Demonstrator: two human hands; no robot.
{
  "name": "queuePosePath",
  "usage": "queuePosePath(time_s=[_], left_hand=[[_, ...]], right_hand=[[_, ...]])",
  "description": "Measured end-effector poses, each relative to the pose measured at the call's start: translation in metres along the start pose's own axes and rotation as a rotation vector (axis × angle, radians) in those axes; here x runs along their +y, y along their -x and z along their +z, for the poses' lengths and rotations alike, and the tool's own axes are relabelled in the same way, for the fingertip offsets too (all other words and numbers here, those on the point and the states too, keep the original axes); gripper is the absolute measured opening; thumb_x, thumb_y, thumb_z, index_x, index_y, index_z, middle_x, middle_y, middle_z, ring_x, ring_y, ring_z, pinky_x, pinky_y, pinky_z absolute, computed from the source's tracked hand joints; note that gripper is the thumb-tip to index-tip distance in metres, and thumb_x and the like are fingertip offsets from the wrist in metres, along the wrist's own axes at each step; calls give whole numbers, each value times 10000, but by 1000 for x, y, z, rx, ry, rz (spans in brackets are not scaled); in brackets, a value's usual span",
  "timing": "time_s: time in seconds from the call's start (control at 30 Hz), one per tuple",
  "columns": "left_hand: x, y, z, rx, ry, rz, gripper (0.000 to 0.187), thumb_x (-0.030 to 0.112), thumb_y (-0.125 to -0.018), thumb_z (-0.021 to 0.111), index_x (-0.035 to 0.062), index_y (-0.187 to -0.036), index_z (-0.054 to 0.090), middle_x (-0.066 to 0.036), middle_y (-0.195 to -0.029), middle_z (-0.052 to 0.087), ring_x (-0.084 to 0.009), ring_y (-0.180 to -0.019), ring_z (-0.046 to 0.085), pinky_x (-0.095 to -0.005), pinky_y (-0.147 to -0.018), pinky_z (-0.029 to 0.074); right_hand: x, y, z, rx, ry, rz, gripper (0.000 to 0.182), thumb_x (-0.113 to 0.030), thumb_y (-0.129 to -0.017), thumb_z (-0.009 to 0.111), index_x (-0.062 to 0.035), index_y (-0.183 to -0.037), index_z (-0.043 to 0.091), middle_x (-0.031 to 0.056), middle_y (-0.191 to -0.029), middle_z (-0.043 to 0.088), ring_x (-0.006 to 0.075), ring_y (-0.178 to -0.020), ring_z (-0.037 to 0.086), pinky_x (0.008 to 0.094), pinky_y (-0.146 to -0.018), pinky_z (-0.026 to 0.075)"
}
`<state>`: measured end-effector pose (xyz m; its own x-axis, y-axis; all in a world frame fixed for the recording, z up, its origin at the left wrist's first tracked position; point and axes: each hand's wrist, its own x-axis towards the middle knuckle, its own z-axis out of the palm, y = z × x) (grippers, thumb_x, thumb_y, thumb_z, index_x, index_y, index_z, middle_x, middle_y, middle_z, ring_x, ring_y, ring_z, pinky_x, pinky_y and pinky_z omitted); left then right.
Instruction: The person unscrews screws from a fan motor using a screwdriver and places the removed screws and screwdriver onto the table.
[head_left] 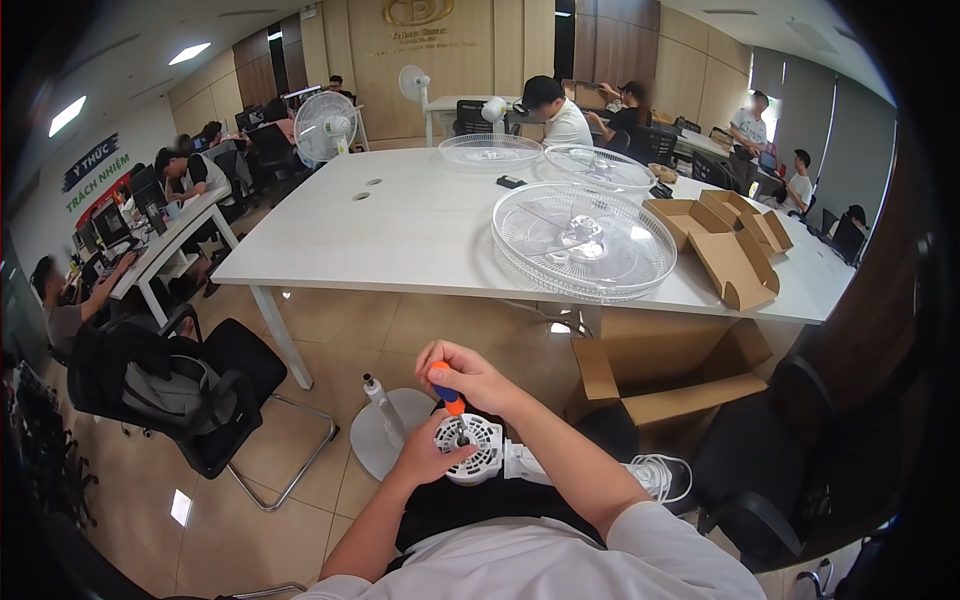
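My right hand point(465, 378) is closed around an orange and blue screwdriver point(448, 390), held upright over a white fan motor housing point(486, 446). The screwdriver's tip points down at the slotted round face, near its centre. My left hand point(432, 452) grips the housing's left side, its thumb lying across the slotted face. The housing rests on my lap, and a white neck extends from it to the right, partly under my right forearm. Left of my hands stands a white pole point(386, 405) on a round white base point(366, 450).
Clear fan grilles point(655, 235) and open cardboard boxes point(735, 265) lie on the white table point(380, 245). A large open carton point(690, 400) sits below its front edge. A black chair point(245, 355) stands at left. Several people are at other desks; one in a black cap is behind the table.
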<state>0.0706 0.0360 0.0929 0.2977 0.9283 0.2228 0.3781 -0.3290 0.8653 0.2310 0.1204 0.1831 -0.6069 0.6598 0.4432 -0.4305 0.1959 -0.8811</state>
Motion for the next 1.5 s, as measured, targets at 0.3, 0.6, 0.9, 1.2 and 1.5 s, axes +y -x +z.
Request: queuePosePath(time_s=[0.3, 0.6, 0.9, 1.2, 1.5], left_hand=[[-3, 0, -1, 8, 12, 3, 573, 208, -809, 898, 42, -1278, 613, -95, -1078, 739, -166, -976, 712, -334, -869, 556], [-15, 1, 1, 6, 5, -14, 574, 210, -817, 893, 25, -1293, 631, -118, -1124, 740, -172, -1024, 709, -335, -900, 546], [-21, 2, -2, 47, -44, 119, 497, 274, -798, 902, 26, -1185, 714, -141, -1153, 732, -281, -1080, 713, -375, -963, 538], [-15, 4, -3, 18, -20, 56, 448, 195, -801, 891, 25, -1162, 687, -112, -1106, 716, -217, -1042, 697, -354, -938, 528], [-14, 6, -5, 34, 1, 37, 441, 215, -805, 897, 34, -1140, 675, -102, -1098, 714, -206, -1046, 684, -345, -943, 515]], right_hand=[[-7, 12, 5, 81, -127, 101, 300, -257, -1085, 481, -18, -1139, 652, 57, -908, 621, 134, -761, 572, 290, -715, 485], [3, -2, 17, 274, 39, 53, 158, -52, -993, 609, -65, -884, 496, 66, -791, 630, 123, -571, 598, 276, -518, 490], [-3, -3, 12, 292, 67, 145, 235, -253, -1069, 630, -28, -1025, 682, 28, -879, 671, 115, -761, 644, 261, -737, 533], [12, -1, 23, 327, -124, 96, 284, -302, -1093, 583, -22, -1082, 634, 13, -847, 572, 111, -637, 622, 256, -599, 518], [1, -3, 11, 144, 50, -3, 153, -160, -1048, 654, -25, -999, 602, 97, -1009, 727, 138, -790, 706, 282, -746, 583]])
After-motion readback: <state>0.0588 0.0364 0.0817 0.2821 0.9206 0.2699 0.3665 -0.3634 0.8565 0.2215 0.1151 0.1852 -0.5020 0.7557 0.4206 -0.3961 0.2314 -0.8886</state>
